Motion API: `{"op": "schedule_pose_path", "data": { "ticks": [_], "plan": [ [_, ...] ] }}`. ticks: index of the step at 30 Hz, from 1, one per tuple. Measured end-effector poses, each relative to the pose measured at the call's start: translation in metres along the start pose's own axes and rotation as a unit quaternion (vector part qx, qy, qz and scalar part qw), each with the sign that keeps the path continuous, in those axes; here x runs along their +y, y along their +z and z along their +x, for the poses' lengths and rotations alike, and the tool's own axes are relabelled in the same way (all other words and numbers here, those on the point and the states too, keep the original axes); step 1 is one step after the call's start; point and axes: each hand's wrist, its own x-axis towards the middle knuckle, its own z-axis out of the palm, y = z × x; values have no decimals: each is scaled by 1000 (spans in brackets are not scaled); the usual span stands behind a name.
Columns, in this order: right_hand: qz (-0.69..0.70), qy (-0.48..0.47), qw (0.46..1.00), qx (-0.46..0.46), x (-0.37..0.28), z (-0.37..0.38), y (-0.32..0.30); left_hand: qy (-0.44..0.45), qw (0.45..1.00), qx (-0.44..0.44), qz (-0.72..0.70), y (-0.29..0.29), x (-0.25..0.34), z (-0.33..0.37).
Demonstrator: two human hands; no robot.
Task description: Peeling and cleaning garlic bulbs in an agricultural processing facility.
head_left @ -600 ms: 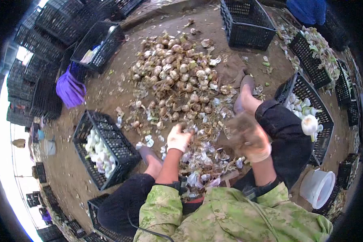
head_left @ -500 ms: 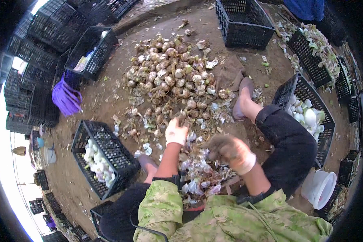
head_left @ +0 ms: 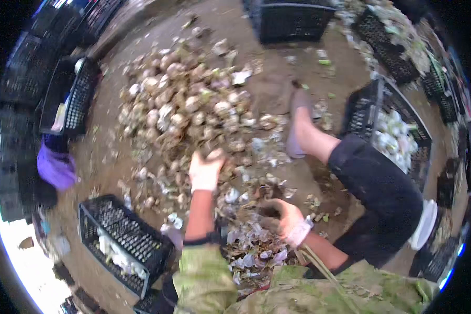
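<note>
My left hand point(head_left: 205, 171), in a pale glove, reaches to the near edge of a heap of garlic bulbs point(head_left: 191, 104). Its thumb and a finger are apart among the bulbs; blur hides whether it touches one. To its right, my right hand point(head_left: 287, 220) hangs over a mound of papery garlic skins point(head_left: 256, 251) between my legs. That hand's glove is soiled brown at the fingers, which are curled in; whatever they hold cannot be made out. The bulbs carry dirt, dry skins and roots.
Black plastic crates of white garlic stand at left point(head_left: 125, 240) and right point(head_left: 387, 131). Another crate point(head_left: 293, 23) is at the far side. A purple bundle point(head_left: 56, 165) hangs by a crate at left. A white bucket point(head_left: 424, 225) stands beside my right knee.
The view has turned, shifting the heap leftward in it. My left hand has moved deeper to the heap's edge. My right hand has come lower, over the skins, with its fingers curled.
</note>
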Motion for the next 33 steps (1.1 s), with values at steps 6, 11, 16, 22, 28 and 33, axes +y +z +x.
{"op": "schedule_pose_path", "data": {
  "ticks": [6,11,16,22,28,33],
  "plan": [
    [70,-109,988,81,-3,-16,12,39,977,-17,-207,-15,53,-173],
    [174,23,985,-3,6,-20,9,154,987,-38,-10,-51,61,-237],
    [300,-86,940,-140,-2,-38,25,286,945,91,126,-79,81,-267],
    [340,9,921,-189,-21,-58,25,301,936,115,143,-92,91,-282],
    [331,-34,908,-254,-20,-66,30,328,932,68,140,-114,86,-286],
    [177,7,951,-252,-30,-81,38,100,982,38,-156,-104,69,-293]
  ]
}}
